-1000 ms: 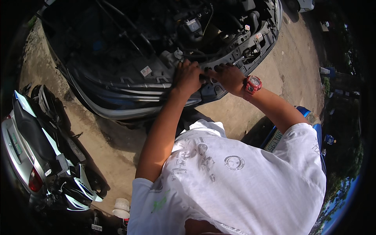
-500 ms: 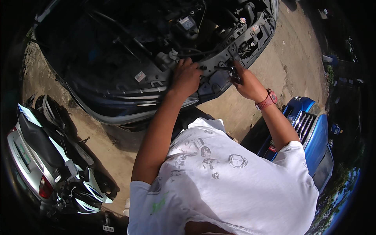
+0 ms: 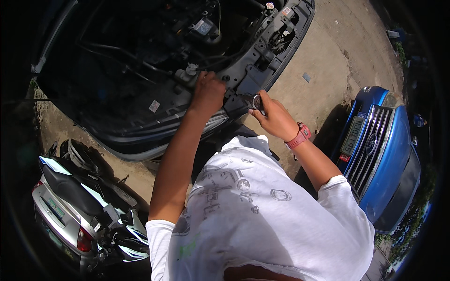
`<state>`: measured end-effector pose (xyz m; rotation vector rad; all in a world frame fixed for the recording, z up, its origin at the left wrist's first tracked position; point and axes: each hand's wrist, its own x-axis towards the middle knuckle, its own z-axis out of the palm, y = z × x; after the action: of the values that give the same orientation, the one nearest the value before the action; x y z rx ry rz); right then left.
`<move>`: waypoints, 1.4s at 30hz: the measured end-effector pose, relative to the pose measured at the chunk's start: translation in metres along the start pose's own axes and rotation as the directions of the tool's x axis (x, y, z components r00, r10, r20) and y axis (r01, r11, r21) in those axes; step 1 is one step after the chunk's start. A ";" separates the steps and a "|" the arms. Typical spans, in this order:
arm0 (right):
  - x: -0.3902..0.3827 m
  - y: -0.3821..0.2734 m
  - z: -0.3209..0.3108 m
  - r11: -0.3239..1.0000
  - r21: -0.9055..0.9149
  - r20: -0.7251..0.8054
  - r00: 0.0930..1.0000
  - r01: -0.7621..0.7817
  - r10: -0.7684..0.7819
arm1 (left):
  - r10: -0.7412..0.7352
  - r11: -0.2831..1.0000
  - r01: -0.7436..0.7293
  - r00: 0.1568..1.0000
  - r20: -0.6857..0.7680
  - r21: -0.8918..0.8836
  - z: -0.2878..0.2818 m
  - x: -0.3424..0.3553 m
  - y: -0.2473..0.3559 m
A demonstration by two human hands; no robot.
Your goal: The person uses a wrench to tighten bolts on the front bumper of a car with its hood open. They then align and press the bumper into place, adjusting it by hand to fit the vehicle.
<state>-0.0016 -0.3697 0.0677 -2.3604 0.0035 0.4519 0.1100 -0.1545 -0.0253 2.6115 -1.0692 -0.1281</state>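
My right hand [image 3: 277, 117], with a red watch on its wrist, grips a ratchet wrench [image 3: 257, 101] by its round chrome head. From that head a dark shaft points left toward the grey front panel [image 3: 256, 79] of a car's open engine bay. My left hand [image 3: 209, 93] is closed at the inner edge of this panel, its fingers curled down beside a pale plastic reservoir [image 3: 185, 76]. Whatever those fingers hold is hidden beneath them. A black headlight edge [image 3: 218, 121] lies just below both hands.
The dark engine bay [image 3: 126, 56] stretches away to the upper left. A blue car [image 3: 389, 140] stands on the right. At the lower left, a black and white motorcycle [image 3: 84, 185] is parked against a silver car [image 3: 65, 220]. Sunlit concrete [image 3: 323, 61] lies beyond the bumper.
My right hand has come nearer my left, bringing the ratchet wrench lower along the front panel. My left hand stays by the reservoir. The whole view has shifted.
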 end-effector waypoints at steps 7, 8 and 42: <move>0.046 -0.013 0.011 0.996 0.008 0.011 0.996 0.093 -0.094 | -0.181 0.933 0.130 0.975 -0.126 -0.335 -0.002 -0.026 -0.005; 0.051 -0.012 0.014 0.997 -0.001 0.036 0.997 0.072 -0.072 | -0.173 0.937 0.120 0.975 -0.137 -0.329 -0.001 -0.028 -0.006; 0.123 -0.013 0.035 0.896 -0.418 0.422 0.905 0.150 0.046 | -0.080 0.950 -0.011 0.958 -0.276 -0.313 0.016 -0.026 0.000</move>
<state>0.1041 -0.3217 0.0133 -2.6388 -0.4082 1.0248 0.0886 -0.1404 -0.0411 2.2781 -0.8258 0.0676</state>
